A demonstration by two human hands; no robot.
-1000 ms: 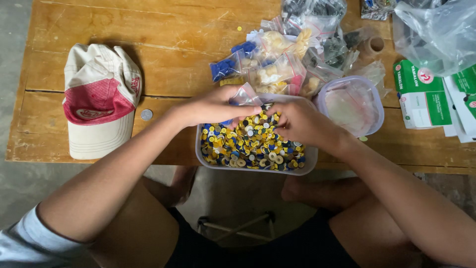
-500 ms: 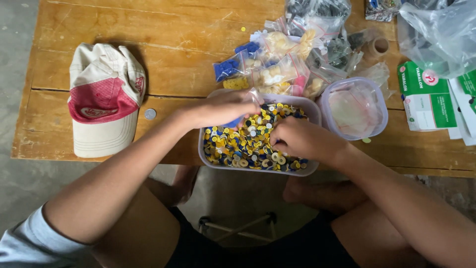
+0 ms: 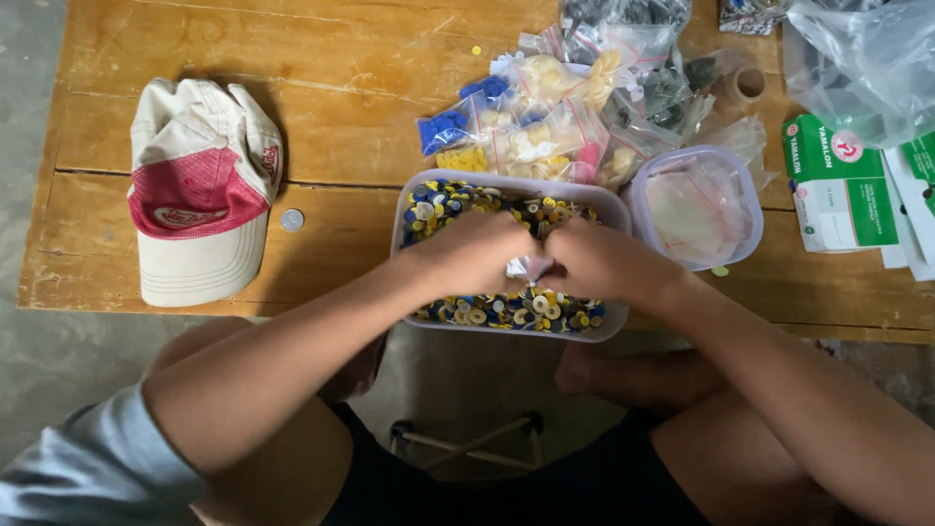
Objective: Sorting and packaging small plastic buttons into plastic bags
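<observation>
A clear rectangular tub [image 3: 407, 200] full of small blue, yellow and white round pieces [image 3: 506, 314] sits at the near edge of the wooden table. Both hands meet over the middle of the tub. My left hand [image 3: 475, 255] and my right hand [image 3: 596, 261] pinch a small clear plastic bag [image 3: 527, 267] between them, just above the pieces. Only a crumpled bit of the bag shows between the fingers.
Several small zip bags [image 3: 545, 117] of sorted pieces lie piled behind the tub. A clear lidded container [image 3: 696, 205] stands to the right, green-and-white boxes [image 3: 838, 185] and a large plastic bag [image 3: 862, 58] beyond. A white-and-red cap [image 3: 200, 185] and a coin [image 3: 291, 220] lie left.
My hands have come down from the tub's far rim to its middle and closed together on the small bag. The view has shifted slightly.
</observation>
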